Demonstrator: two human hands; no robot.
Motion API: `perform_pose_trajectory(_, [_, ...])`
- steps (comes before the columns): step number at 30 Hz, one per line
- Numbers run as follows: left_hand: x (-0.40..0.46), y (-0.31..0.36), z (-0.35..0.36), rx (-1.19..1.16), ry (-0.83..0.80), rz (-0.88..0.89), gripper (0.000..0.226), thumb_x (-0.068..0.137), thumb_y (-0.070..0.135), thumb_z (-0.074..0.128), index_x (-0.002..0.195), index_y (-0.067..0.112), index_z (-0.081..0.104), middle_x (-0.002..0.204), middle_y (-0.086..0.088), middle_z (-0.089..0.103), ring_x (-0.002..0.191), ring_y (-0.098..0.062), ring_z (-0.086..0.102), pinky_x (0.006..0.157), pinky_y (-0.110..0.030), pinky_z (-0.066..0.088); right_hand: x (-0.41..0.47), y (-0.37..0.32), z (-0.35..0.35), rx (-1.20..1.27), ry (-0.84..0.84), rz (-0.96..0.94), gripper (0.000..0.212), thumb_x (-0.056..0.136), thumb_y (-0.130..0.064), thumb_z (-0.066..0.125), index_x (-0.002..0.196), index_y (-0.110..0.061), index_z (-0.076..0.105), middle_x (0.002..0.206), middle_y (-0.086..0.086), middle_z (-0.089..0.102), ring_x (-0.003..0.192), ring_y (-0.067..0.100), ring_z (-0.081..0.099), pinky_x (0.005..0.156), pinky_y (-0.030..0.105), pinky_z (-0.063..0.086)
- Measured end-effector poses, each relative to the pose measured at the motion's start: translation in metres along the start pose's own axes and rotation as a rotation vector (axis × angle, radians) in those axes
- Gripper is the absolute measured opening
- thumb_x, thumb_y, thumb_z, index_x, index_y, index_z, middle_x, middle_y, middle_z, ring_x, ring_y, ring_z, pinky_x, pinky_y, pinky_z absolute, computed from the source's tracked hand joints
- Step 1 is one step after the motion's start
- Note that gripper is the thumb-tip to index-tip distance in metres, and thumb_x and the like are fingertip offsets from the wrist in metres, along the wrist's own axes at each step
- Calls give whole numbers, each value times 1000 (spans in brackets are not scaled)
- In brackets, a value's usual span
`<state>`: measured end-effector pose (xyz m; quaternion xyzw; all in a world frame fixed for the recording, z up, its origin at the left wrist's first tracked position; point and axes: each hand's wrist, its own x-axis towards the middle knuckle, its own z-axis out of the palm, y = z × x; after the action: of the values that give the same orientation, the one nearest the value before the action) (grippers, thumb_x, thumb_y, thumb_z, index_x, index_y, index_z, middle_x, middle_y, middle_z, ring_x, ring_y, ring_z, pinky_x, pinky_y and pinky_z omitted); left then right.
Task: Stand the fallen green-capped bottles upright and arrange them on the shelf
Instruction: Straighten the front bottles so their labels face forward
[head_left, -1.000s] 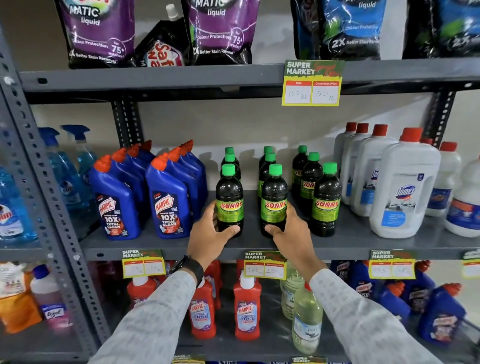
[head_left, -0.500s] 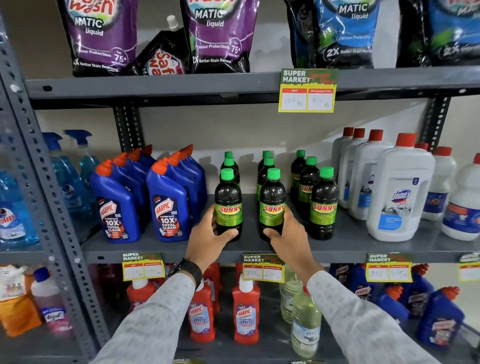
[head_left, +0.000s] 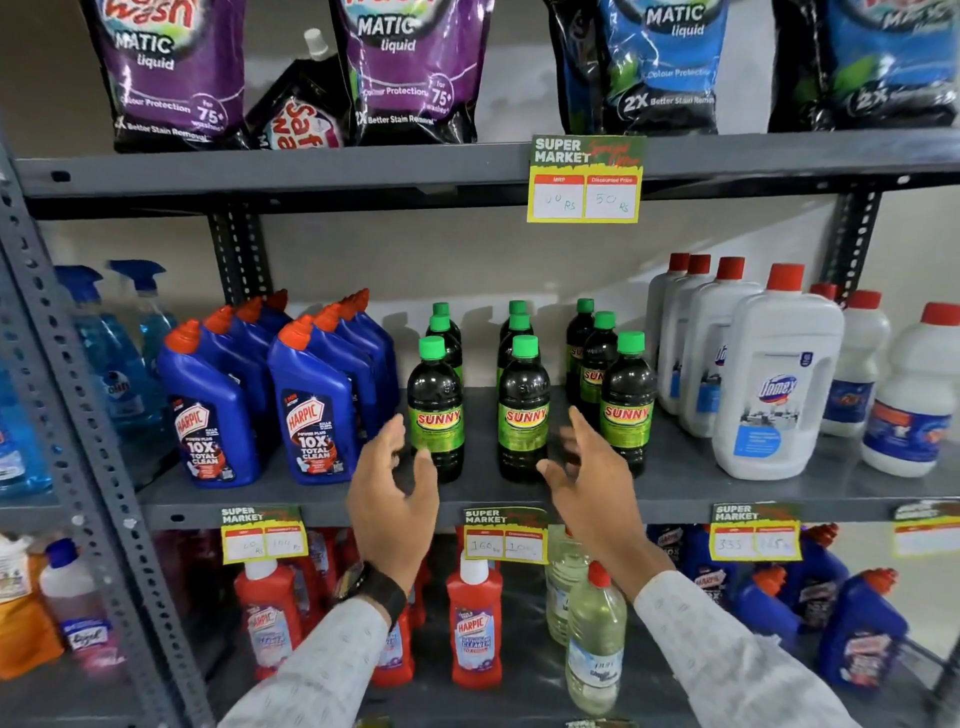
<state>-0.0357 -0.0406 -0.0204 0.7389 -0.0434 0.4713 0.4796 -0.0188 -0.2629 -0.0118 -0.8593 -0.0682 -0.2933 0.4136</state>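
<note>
Several dark green-capped "Sunny" bottles stand upright in three rows on the grey middle shelf (head_left: 675, 499). The front left bottle (head_left: 435, 410), front middle bottle (head_left: 523, 410) and front right bottle (head_left: 627, 405) line the shelf's front. My left hand (head_left: 395, 499) hovers open just left of and in front of the front left bottle, fingers spread, touching nothing. My right hand (head_left: 587, 478) is open between the front middle and front right bottles, a little in front of them, holding nothing.
Blue Harpic bottles (head_left: 317, 410) stand close on the left, white red-capped Domex bottles (head_left: 774, 384) on the right. Detergent pouches (head_left: 415, 67) fill the shelf above. Red Harpic bottles (head_left: 475, 623) and clear bottles (head_left: 595, 644) sit on the shelf below. Price tags (head_left: 506, 535) hang on the shelf edge.
Both hands have let go of the two front bottles and pulled back toward me, fingers spreading open. The bottles stay upright where they were.
</note>
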Motion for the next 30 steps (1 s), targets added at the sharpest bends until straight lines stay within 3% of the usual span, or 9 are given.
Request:
perform_pose_trajectory(3, [-22, 21, 21, 3, -136, 77, 41, 95, 17, 63, 136, 17, 61, 116, 3, 70, 102, -3, 66, 85, -33, 58, -3, 16, -22, 9, 270, -47, 52, 91, -16, 75, 140, -18, 57, 107, -4, 65, 90, 12, 65, 88, 43, 57])
perform_pose_trajectory(6, [-28, 38, 46, 38, -379, -2, 66, 96, 37, 62, 155, 21, 37, 145, 1, 58, 129, -7, 55, 107, -32, 48, 1, 27, -42, -4, 392, 28, 58, 86, -20, 81, 135, -19, 50, 118, 2, 56, 103, 23, 60, 93, 46, 52])
perform_pose_trajectory(9, [-21, 50, 66, 49, -526, -129, 97, 86, 44, 71, 161, 24, 13, 152, 5, 49, 139, -15, 46, 112, -33, 38, 16, 37, -54, 13, 222, 205, 93, 76, -38, 89, 149, -16, 36, 147, 8, 45, 136, 28, 47, 108, 45, 42])
perform_pose_trajectory(11, [-14, 52, 74, 38, -554, -203, 103, 79, 41, 78, 159, 27, 16, 144, 10, 54, 132, -14, 50, 106, -33, 41, 24, 41, -58, 20, 115, 236, 101, 70, -42, 92, 150, -17, 37, 147, 6, 50, 135, 26, 49, 106, 43, 43])
perform_pose_trajectory(14, [-3, 50, 82, 4, -573, -245, 89, 79, 33, 81, 152, 25, 30, 126, 12, 60, 118, -14, 57, 94, -26, 40, 30, 45, -61, 50, 58, 244, 88, 72, -32, 93, 142, -16, 43, 132, 3, 63, 124, 26, 59, 98, 39, 47])
perform_pose_trajectory(19, [4, 40, 88, -8, -546, -216, 75, 79, 30, 82, 144, 26, 45, 123, 12, 64, 117, -12, 59, 96, -27, 42, 30, 48, -68, 62, -28, 213, 79, 81, -24, 87, 147, -15, 42, 128, 1, 64, 124, 23, 58, 95, 32, 43])
perform_pose_trajectory(23, [1, 35, 88, -55, -538, -221, 77, 78, 32, 82, 146, 29, 45, 123, 17, 62, 116, -5, 58, 102, -28, 42, 29, 51, -70, 64, -36, 207, 79, 82, -24, 86, 147, -17, 42, 124, -4, 64, 122, 22, 59, 97, 34, 46])
perform_pose_trajectory(27, [0, 34, 87, -77, -549, -230, 78, 79, 29, 82, 147, 31, 43, 116, 29, 57, 105, 20, 49, 97, -19, 38, 28, 49, -72, 77, -55, 205, 81, 83, -24, 85, 149, -18, 40, 114, -12, 55, 119, 16, 57, 94, 28, 42])
perform_pose_trajectory(30, [1, 31, 88, -81, -572, -238, 80, 77, 29, 81, 147, 34, 43, 119, 30, 58, 114, 11, 54, 105, -27, 43, 26, 49, -72, 70, -49, 195, 83, 82, -25, 86, 150, -19, 39, 123, -7, 62, 120, 16, 57, 97, 29, 43])
